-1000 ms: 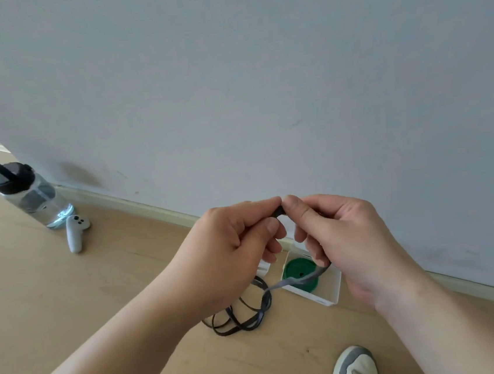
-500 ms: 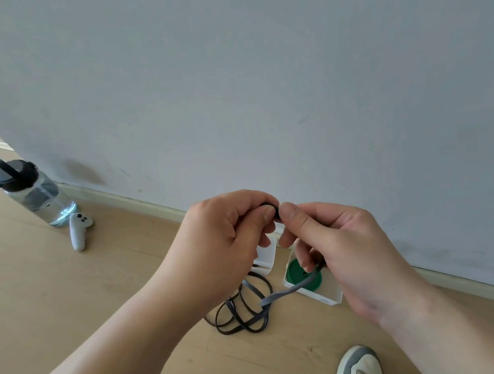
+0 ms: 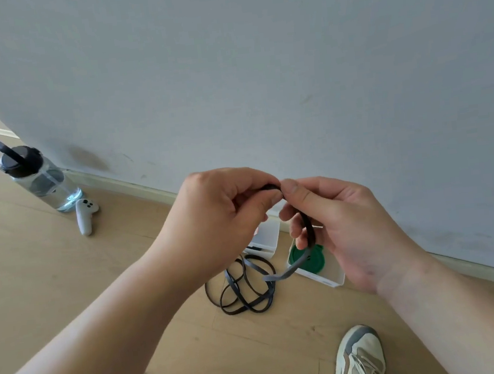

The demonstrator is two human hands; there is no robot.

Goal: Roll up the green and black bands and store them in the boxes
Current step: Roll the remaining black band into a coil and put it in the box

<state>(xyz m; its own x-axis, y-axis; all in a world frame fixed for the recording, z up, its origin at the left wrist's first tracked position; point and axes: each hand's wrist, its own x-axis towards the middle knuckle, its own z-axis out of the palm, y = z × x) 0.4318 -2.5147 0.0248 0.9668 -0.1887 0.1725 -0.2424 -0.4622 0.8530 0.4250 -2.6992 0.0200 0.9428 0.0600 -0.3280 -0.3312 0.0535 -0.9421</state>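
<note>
The left hand (image 3: 221, 217) and right hand (image 3: 341, 225) are pinching the black band (image 3: 308, 226), its slack trailing floorward at six o'clock; the apparently tiny roll is risking springing open if either pinch loosens.

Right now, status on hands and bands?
Left hand and right hand pinch black band end; rest loose on floor. Green roll in box. Nothing obstructing.

Seems a plain indoor room, likely at home: pale wood-plank floor (image 3: 36, 285) filling the lower frame, meeting a bare grey-white wall (image 3: 257, 64) along a light skirting board (image 3: 136, 186). At the left edge, by the wall, a clear water bottle (image 3: 41, 181) with black lid and, just beside it, a white handheld controller (image 3: 85, 216). At the bottom, light sneakers (image 3: 359, 357) on the planks.
</note>
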